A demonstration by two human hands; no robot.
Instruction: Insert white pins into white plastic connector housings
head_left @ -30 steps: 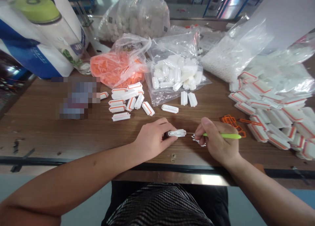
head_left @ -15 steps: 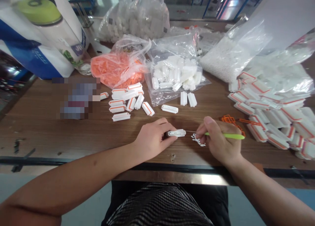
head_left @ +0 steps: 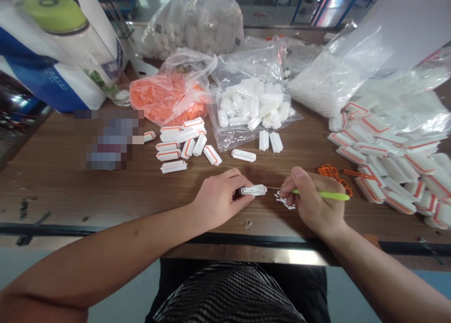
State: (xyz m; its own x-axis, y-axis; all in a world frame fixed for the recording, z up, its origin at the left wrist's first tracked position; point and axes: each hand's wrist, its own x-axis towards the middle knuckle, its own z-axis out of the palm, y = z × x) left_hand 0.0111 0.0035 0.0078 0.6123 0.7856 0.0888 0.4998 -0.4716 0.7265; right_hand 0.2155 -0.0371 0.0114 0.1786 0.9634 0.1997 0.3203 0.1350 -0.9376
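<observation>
My left hand is closed round a small white plastic connector, held just above the wooden table near its front edge. My right hand pinches a thin tool with a green handle, and its metal tip points left at the connector's end. A small scatter of tiny white pieces lies on the table between the two hands, partly under my right fingers.
Loose white connectors with orange trim lie behind my left hand. Clear bags hold orange parts, white housings and white granules. A pile of finished white-and-orange pieces and loose orange clips sit at right.
My right hand with the green tool shifted slightly right and back, away from the connector. My left hand and the connector stayed put.
</observation>
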